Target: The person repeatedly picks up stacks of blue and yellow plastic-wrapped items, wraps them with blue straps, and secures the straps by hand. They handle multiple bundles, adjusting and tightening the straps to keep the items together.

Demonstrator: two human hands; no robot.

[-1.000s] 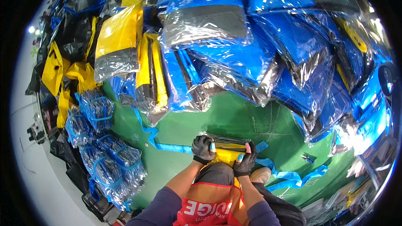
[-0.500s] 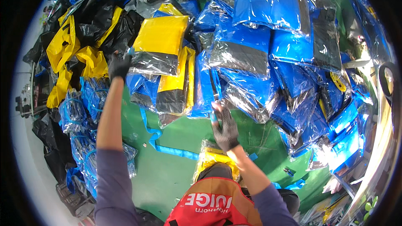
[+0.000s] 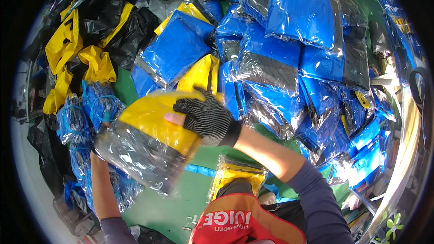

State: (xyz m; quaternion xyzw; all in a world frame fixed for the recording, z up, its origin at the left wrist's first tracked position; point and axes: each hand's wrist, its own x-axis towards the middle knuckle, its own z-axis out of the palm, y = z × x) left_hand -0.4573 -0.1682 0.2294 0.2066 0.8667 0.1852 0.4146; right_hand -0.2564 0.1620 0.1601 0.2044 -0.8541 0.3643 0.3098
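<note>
A folded yellow-and-black sheet in a clear plastic bag point(image 3: 149, 131) is tilted in the air in front of me, its edges blurred. My left hand point(image 3: 96, 147), mostly hidden and dark-gloved, grips its left edge. Across the yellow part lies my right hand point(image 3: 208, 117) in a grey ribbed glove, fingers curled and bare thumb against the package. Behind it sits a blue bagged package point(image 3: 178, 47) on the pile, beside another yellow one point(image 3: 199, 74). A further yellow bagged package point(image 3: 237, 176) lies on the floor close to my body.
Blue-and-black bagged packages point(image 3: 298, 13) are heaped from the middle to the right. Tied clear bundles point(image 3: 74, 122) stand at left, below loose yellow and black sheeting point(image 3: 63, 47). A blue strap point(image 3: 199, 170) lies on the green floor point(image 3: 176, 208).
The yellow-and-black package has come off the pile toward me, uncovering a blue one. My left hand moved nearer with it; my right hand moved left onto it.
</note>
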